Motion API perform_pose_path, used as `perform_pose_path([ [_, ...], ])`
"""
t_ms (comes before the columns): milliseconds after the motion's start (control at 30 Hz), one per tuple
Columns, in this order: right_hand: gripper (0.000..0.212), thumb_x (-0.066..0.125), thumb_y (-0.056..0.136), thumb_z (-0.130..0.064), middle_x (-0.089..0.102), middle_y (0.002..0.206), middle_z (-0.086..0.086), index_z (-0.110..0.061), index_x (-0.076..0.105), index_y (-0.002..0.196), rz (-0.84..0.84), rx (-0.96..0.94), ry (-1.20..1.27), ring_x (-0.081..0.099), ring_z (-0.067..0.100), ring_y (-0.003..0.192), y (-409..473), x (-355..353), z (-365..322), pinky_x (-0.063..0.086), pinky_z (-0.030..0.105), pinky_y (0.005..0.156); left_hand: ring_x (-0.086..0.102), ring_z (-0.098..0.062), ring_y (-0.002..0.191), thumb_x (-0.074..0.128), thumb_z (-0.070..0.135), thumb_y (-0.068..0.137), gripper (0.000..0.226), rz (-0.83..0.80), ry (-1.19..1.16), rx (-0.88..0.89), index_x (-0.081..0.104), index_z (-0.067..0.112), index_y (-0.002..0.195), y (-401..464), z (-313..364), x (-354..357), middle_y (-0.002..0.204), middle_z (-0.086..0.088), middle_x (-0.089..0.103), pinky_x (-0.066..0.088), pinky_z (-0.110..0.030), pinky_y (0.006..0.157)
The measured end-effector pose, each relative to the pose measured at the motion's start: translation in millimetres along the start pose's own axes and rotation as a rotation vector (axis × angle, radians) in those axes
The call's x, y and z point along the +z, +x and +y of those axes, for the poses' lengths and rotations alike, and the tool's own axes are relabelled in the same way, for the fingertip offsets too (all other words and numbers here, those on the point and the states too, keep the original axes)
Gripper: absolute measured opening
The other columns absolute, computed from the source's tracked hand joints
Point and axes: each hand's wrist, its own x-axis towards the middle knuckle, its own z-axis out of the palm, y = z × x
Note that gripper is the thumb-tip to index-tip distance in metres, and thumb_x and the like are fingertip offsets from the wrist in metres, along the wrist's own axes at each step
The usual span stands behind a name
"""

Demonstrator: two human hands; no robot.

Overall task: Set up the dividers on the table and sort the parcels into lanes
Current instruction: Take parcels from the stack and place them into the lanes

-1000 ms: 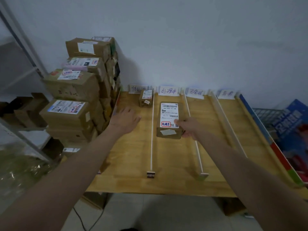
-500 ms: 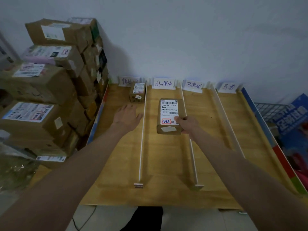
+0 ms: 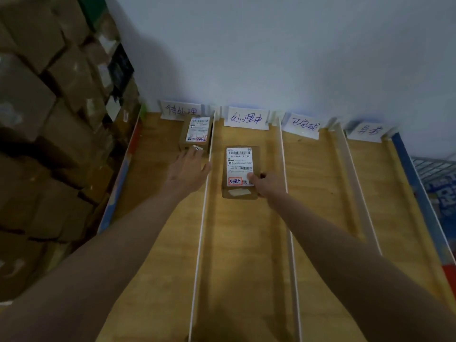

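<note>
A wooden table (image 3: 320, 193) is split into lanes by white dividers (image 3: 201, 230), with handwritten paper signs (image 3: 246, 118) along the wall. A brown parcel (image 3: 240, 169) with a white shipping label lies in the second lane; my right hand (image 3: 267, 185) grips its near right corner, thumb on the label. A smaller parcel (image 3: 196, 133) sits at the far end of the first lane. My left hand (image 3: 188, 169) lies flat and open on the first lane, fingertips just short of that small parcel.
A tall stack of cardboard boxes (image 3: 54, 144) stands against the table's left side. A blue and red board (image 3: 419, 193) edges the table on the right, with a wire basket (image 3: 434, 166) beyond it. The third and fourth lanes hold no parcels.
My right hand has slid the labelled parcel farther up the second lane toward the wall. My left hand has moved forward toward the small parcel. The view has moved closer.
</note>
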Motion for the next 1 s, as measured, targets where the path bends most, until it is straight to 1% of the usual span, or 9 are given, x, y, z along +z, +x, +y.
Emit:
perform_pose_path([
  [67, 0.031, 0.066, 0.093, -0.036, 0.072, 0.099, 0.01, -0.006, 0.069, 0.101, -0.014, 0.026, -0.007, 0.068, 0.025, 0.087, 25, 8, -2, 0.055, 0.039, 0.076, 0.045, -0.027, 0.127, 0.04, 0.04, 0.1, 0.046, -0.002, -0.007, -0.006, 0.049, 0.012, 0.136, 23, -6, 7, 0.14, -0.007, 0.048, 0.038, -0.04, 0.101],
  [133, 0.037, 0.066, 0.093, -0.039, 0.072, 0.101, 0.011, -0.004, 0.07, 0.104, -0.023, 0.049, -0.025, 0.069, 0.028, 0.093, 50, 16, -5, 0.057, 0.042, 0.081, 0.045, -0.027, 0.129, 0.039, 0.041, 0.101, 0.048, -0.011, -0.009, -0.012, 0.047, 0.013, 0.138, 43, -11, 14, 0.142, -0.007, 0.048, 0.037, -0.041, 0.103],
  [200, 0.038, 0.064, 0.093, -0.039, 0.072, 0.102, 0.011, -0.003, 0.069, 0.107, -0.03, 0.054, -0.027, 0.068, 0.027, 0.093, 72, 24, -9, 0.057, 0.042, 0.079, 0.045, -0.026, 0.129, 0.038, 0.043, 0.101, 0.049, -0.016, -0.013, -0.019, 0.046, 0.013, 0.139, 62, -17, 23, 0.142, -0.007, 0.047, 0.038, -0.041, 0.103],
  [300, 0.037, 0.063, 0.095, -0.033, 0.072, 0.106, 0.013, 0.001, 0.068, 0.11, -0.031, 0.064, -0.006, 0.067, 0.026, 0.09, 103, 33, -12, 0.053, 0.036, 0.07, 0.044, -0.026, 0.13, 0.036, 0.043, 0.102, 0.05, -0.043, -0.02, -0.037, 0.044, 0.012, 0.141, 84, -23, 36, 0.143, -0.007, 0.045, 0.038, -0.041, 0.104],
  [433, 0.038, 0.063, 0.095, -0.033, 0.072, 0.105, 0.013, 0.002, 0.069, 0.108, -0.028, 0.083, -0.036, 0.068, 0.029, 0.096, 133, 43, -15, 0.055, 0.039, 0.077, 0.045, -0.027, 0.129, 0.037, 0.041, 0.102, 0.048, -0.043, -0.026, -0.048, 0.044, 0.012, 0.139, 100, -29, 50, 0.143, -0.007, 0.045, 0.037, -0.041, 0.104],
  [733, 0.039, 0.058, 0.099, -0.03, 0.068, 0.114, 0.014, 0.004, 0.065, 0.117, 0.019, 0.085, 0.007, 0.066, 0.026, 0.097, 171, 64, -28, 0.053, 0.032, 0.075, 0.05, -0.028, 0.123, 0.04, 0.04, 0.102, 0.047, -0.046, -0.026, -0.047, 0.044, 0.012, 0.139, 112, -41, 72, 0.141, -0.006, 0.045, 0.039, -0.041, 0.101],
  [867, 0.04, 0.06, 0.097, -0.032, 0.065, 0.118, 0.013, 0.001, 0.061, 0.119, 0.047, 0.07, 0.014, 0.066, 0.027, 0.099, 184, 70, -39, 0.058, 0.039, 0.085, 0.052, -0.028, 0.118, 0.041, 0.039, 0.102, 0.044, -0.03, -0.048, -0.043, 0.048, 0.012, 0.136, 114, -42, 76, 0.136, -0.005, 0.047, 0.043, -0.041, 0.096],
  [933, 0.041, 0.061, 0.096, -0.034, 0.064, 0.119, 0.013, 0.0, 0.059, 0.12, 0.057, 0.065, 0.024, 0.067, 0.027, 0.099, 188, 73, -43, 0.059, 0.042, 0.086, 0.052, -0.027, 0.119, 0.041, 0.04, 0.101, 0.044, -0.025, -0.044, -0.042, 0.048, 0.013, 0.136, 115, -42, 77, 0.135, -0.004, 0.047, 0.043, -0.04, 0.095],
  [1000, 0.042, 0.06, 0.096, -0.034, 0.063, 0.121, 0.012, -0.002, 0.057, 0.122, 0.064, 0.059, 0.018, 0.066, 0.027, 0.101, 189, 75, -46, 0.058, 0.043, 0.087, 0.052, -0.027, 0.119, 0.042, 0.039, 0.101, 0.043, -0.021, -0.046, -0.039, 0.048, 0.013, 0.136, 115, -42, 77, 0.135, -0.004, 0.047, 0.043, -0.04, 0.095],
])
